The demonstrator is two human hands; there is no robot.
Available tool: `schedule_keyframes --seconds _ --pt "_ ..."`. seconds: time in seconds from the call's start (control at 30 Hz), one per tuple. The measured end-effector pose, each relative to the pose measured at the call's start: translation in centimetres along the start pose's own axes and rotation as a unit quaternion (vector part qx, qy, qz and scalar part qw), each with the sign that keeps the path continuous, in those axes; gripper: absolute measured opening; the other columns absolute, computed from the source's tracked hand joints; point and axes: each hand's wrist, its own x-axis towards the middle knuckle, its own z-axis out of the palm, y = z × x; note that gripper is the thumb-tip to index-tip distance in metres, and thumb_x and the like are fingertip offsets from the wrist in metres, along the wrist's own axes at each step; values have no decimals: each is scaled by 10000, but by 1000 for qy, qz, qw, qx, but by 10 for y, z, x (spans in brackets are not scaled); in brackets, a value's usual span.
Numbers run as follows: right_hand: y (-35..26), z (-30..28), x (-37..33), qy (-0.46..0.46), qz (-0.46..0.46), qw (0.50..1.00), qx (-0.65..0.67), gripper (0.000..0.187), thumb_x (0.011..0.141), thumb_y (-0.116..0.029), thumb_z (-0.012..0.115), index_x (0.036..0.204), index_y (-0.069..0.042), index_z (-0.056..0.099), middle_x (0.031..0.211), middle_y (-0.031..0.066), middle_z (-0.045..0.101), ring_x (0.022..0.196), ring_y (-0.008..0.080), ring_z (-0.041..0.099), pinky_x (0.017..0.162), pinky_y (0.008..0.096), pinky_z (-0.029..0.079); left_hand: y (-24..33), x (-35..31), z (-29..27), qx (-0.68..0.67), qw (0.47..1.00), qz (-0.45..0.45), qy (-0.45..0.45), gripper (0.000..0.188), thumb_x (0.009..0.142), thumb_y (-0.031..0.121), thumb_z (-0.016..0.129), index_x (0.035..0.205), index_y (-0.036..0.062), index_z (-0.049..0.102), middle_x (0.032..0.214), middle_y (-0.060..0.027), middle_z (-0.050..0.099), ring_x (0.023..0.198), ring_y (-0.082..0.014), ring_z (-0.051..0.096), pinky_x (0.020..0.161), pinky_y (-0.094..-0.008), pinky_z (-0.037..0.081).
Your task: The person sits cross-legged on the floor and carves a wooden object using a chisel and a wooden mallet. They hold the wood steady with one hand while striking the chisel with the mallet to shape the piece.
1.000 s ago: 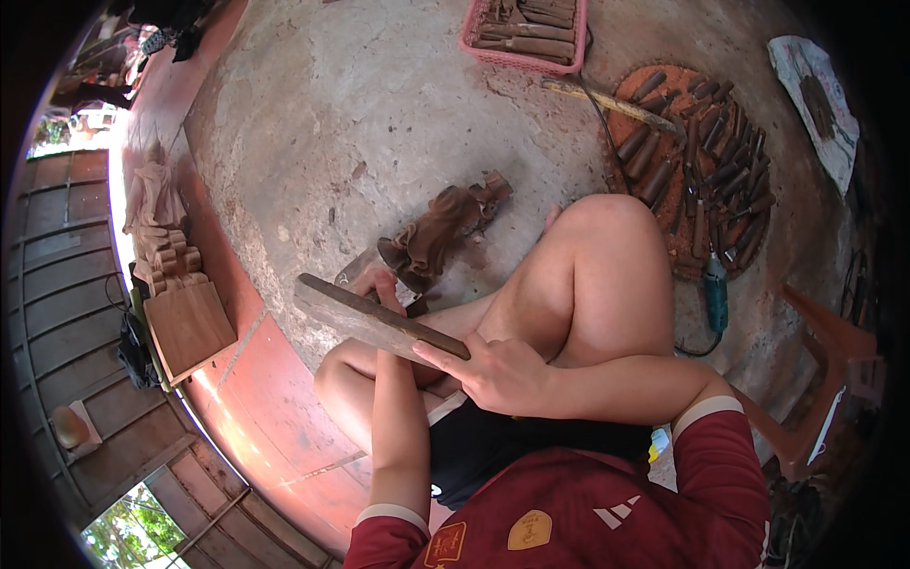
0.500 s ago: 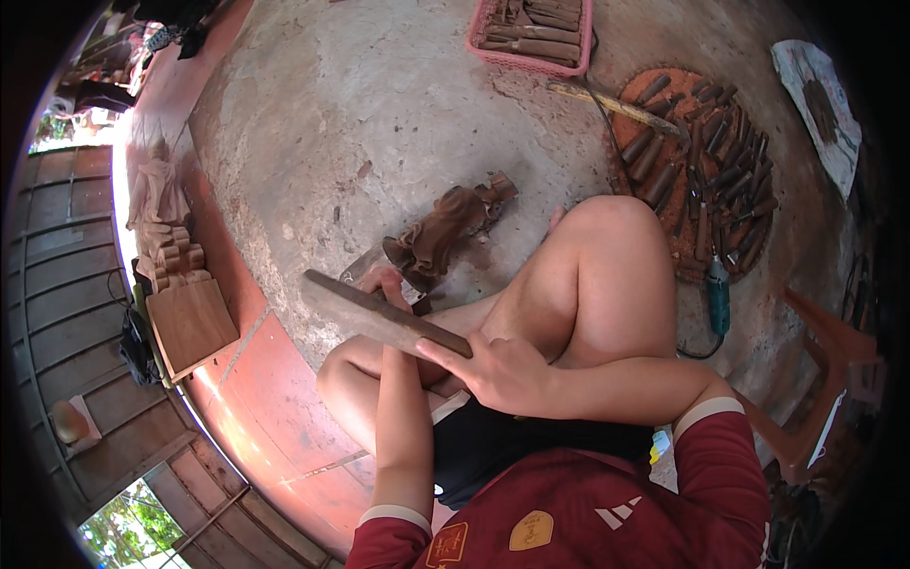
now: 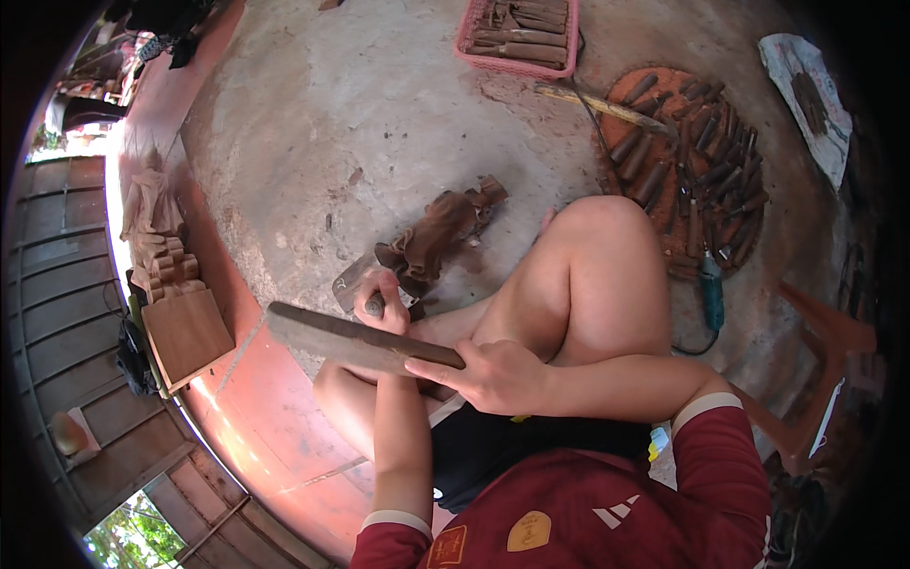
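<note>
My right hand (image 3: 502,376) grips the near end of a long, flat wooden mallet (image 3: 346,339), which slants up to the left over my left forearm. Closed round a chisel handle (image 3: 375,304) is my left hand (image 3: 387,295); only the dark, round butt shows, and the blade is hidden. Just beyond it, a dark brown carved wooden figure (image 3: 438,237) lies on its side on the floor. The figure's flat, greyish base (image 3: 351,282) faces my left hand. My crossed legs frame the near side of the work.
Several chisels (image 3: 725,180) lie on a round, reddish mat (image 3: 682,81) at right, with a hammer (image 3: 607,106) and a teal power tool (image 3: 711,292). A pink basket (image 3: 464,57) of tools stands at the far side. Carved wood (image 3: 152,204) and a block (image 3: 190,332) line the left.
The mallet has swung left and lower, away from the carving. My left hand has turned, so the chisel's butt now shows. The whole view has shifted slightly.
</note>
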Motion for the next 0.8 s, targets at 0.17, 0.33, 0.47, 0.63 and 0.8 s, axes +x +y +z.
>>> schedule_keyframes --seconds 0.17,0.33,0.47,0.63,0.8 --pt "6 -1 3 -7 44 999 22 772 804 -199 662 1516 -306 385 739 127 525 488 232 568 401 359 465 -9 -2 3 24 999 20 27 314 984 195 599 754 -19 584 679 -70 567 635 -159 494 604 -300 415" --pt "5 0 2 7 8 1000 12 777 806 -193 662 1520 -304 376 747 138 531 492 237 574 409 356 471 13 1 1 71 997 -40 -15 260 981 166 578 794 -13 607 711 -59 576 660 -143 501 622 -288 419" --pt "6 0 4 -26 21 999 19 750 811 -177 660 1504 -316 409 738 121 510 482 228 556 399 341 458 1 -3 -2 53 998 -20 -3 251 977 150 585 797 -24 603 714 -54 578 676 -135 506 624 -281 415" --pt "4 -2 4 43 -5 999 -4 738 814 -163 655 1503 -282 417 722 118 505 499 232 550 417 341 480 3 -2 4 15 999 -35 -18 253 978 148 585 781 -11 597 713 -50 570 670 -140 494 609 -286 400" --pt "11 5 1 18 34 999 38 744 798 -164 669 1492 -288 433 729 120 526 513 229 569 429 344 487 -13 -2 4 61 998 2 11 307 979 193 589 728 16 585 680 -54 564 644 -162 496 604 -300 409"
